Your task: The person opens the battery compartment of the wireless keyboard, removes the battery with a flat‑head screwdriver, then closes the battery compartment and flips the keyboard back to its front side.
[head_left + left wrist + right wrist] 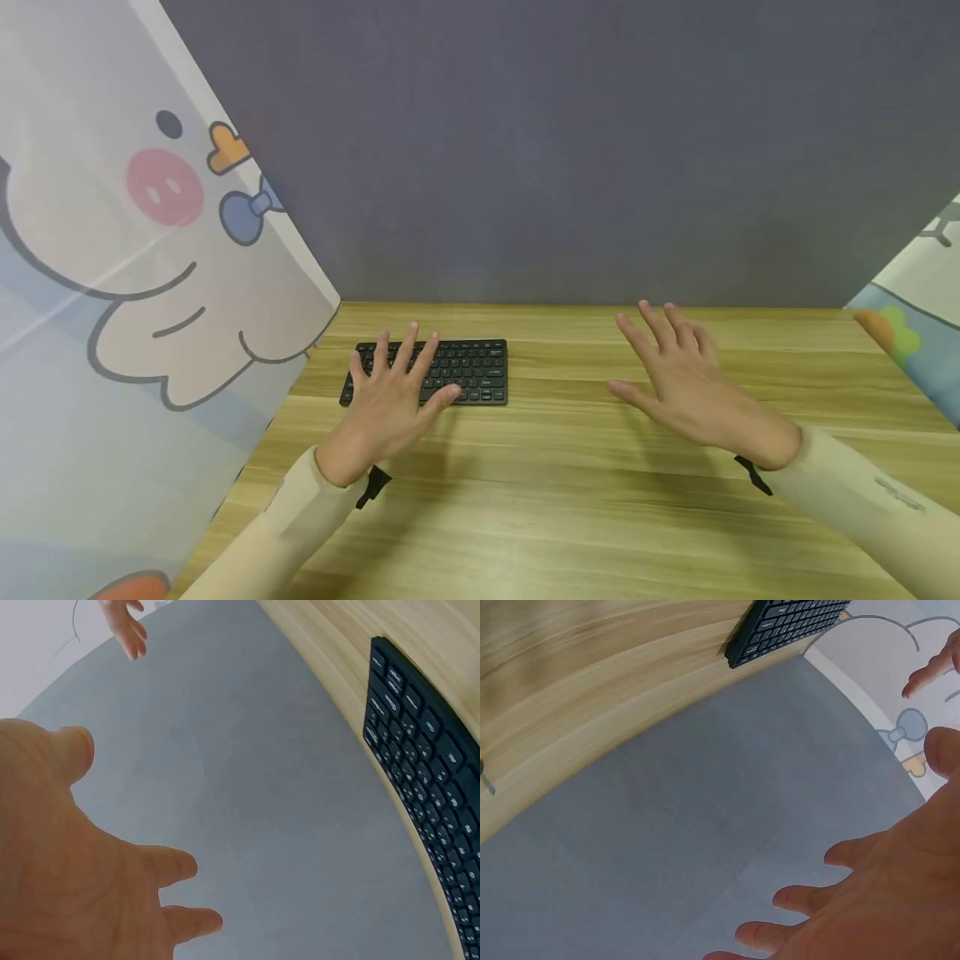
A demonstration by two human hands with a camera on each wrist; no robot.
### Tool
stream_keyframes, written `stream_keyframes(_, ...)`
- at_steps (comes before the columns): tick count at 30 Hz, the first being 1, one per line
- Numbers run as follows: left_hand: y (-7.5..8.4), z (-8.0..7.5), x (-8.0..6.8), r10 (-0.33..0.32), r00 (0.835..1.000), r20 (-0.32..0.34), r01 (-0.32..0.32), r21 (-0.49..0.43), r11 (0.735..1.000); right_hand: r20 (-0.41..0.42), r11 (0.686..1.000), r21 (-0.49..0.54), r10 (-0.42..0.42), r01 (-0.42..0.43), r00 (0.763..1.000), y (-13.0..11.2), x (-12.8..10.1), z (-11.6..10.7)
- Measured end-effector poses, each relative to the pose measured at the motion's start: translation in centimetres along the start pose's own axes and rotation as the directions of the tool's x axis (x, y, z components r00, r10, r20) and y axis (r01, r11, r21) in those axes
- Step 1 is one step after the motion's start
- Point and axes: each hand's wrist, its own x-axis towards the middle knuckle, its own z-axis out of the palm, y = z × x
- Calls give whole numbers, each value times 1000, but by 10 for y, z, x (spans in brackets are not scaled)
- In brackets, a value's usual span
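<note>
The black keyboard [427,372] is lying on the tabletop [570,500], near its far left. The left hand [390,400] is being held over it, fingers spread; the right hand [686,379] is being held well apart, fingers spread, gripping nothing. Keys could probably be pressed unintentionally if the left palm is lowered.

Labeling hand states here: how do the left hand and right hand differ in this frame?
The left hand is over the black keyboard, while the right hand is over bare wooden table, well to the side of the keyboard. The left hand's fingers point straight toward the back wall; the right hand angles inward. Both are open with spread fingers, holding nothing; both arms wear beige sleeves.
</note>
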Motion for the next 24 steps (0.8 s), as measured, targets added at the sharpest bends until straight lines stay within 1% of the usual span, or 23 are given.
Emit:
stream_keyframes(6, -8, 3, 1, -18, 1000, 3, 18, -1, 1000, 8, 1000, 11, -11, 10, 1000, -6, 5, 11)
stream_keyframes(11, -16, 7, 1, -19, 1000, -18, 19, -15, 1000, 11, 1000, 25, -10, 9, 1000, -8, 13, 22)
stream_keyframes(13, -22, 10, 2, -30, 999, -25, 30, -25, 999, 27, 1000, 29, -7, 6, 1000, -8, 18, 27)
stream_keyframes(16, -32, 17, 3, -57, 998, -30, 56, -48, 997, 46, 1000, 28, -5, 3, 999, -9, 27, 36)
stream_keyframes(19, -45, 26, 5, -98, 995, -20, 96, -76, 993, 66, 999, 43, -10, 7, 998, -10, 38, 46)
stream_keyframes(24, -71, 41, 8, -170, 985, 40, 173, -122, 977, 125, 996, 85, -14, 4, 992, -20, 58, 60)
